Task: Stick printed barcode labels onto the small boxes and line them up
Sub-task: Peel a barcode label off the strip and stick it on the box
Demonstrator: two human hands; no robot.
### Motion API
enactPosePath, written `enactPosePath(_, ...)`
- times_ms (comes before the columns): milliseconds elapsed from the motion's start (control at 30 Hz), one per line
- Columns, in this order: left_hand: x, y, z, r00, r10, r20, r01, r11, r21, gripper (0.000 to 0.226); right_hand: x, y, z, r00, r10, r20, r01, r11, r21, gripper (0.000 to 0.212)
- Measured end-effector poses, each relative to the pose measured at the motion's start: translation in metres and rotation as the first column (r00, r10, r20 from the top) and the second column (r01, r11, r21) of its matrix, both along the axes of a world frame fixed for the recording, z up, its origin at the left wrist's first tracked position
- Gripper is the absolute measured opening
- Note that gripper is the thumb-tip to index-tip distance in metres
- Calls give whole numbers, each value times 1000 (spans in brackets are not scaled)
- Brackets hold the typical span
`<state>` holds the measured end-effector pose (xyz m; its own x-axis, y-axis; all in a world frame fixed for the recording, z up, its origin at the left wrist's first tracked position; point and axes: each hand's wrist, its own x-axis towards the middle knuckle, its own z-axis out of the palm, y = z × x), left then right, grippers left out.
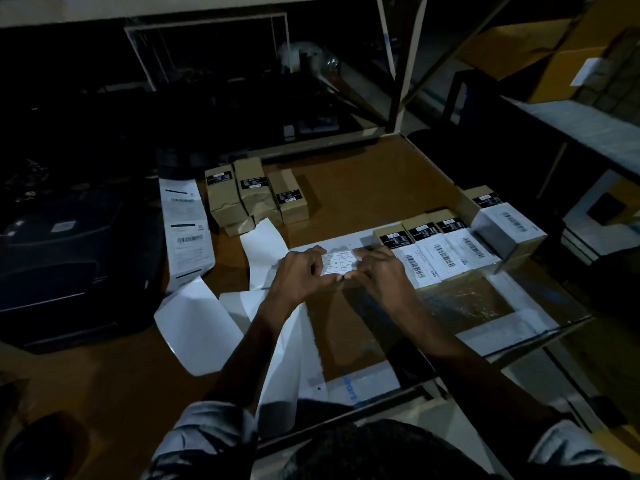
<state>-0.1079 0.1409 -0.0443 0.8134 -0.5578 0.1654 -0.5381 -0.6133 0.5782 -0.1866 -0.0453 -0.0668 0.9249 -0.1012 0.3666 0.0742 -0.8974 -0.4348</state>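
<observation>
A small brown box with a white printed label [340,263] on its top lies at the middle of the table. My left hand [300,276] grips its left end, fingers curled over the label edge. My right hand [379,270] grips its right end the same way. To the right stands a row of labelled boxes [433,247] side by side, with a taller labelled box [507,228] beyond them. A group of unlabelled brown boxes [256,195] sits at the back left.
A strip of printed labels [187,230] hangs from a dark printer [69,265] at the left. Peeled white backing sheets [197,327] lie around my left forearm. A clear plastic sheet [467,306] covers the table's right part. Shelving stands behind and to the right.
</observation>
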Motion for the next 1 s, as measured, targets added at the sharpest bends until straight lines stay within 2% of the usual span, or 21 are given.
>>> enactPosePath(133,-3,0,1,999,5,-54,-6,1000,-11,32,-2,-8,2,998,59,-28,-55,991,126,7)
enactPosePath(233,3,7,0,992,-72,-103,71,997,-10,26,-2,-12,4,997,76,-27,-69,976,209,3)
enactPosePath(367,8,18,-1,979,-112,-171,105,993,-53,21,-1,-13,-6,998,55,11,-56,959,277,20)
enactPosePath(433,8,19,-3,974,-110,-199,104,994,-36,30,-3,-9,-4,999,30,-16,-24,954,299,26)
enactPosePath(500,10,21,-3,967,-117,-228,116,993,-18,41,-9,0,4,994,-5,-108,39,950,310,36)
enactPosePath(600,15,25,-1,962,-118,-247,112,993,-38,56,-21,17,9,981,-153,-119,168,978,128,44)
enactPosePath(700,16,27,-3,975,-55,-214,54,998,-8,73,-34,40,3,934,-276,-227,251,959,-133,65)
enactPosePath(733,15,27,-5,978,-38,-204,36,999,-14,77,-37,47,-2,921,-295,-255,261,952,-157,69)
enactPosePath(900,15,24,-10,989,91,-115,-96,995,-39,82,-33,49,-10,875,-393,-282,357,918,-171,60)
enactPosePath(1000,15,23,-11,982,104,-156,-119,989,-90,86,-26,35,-9,871,-438,-224,405,897,-179,55)
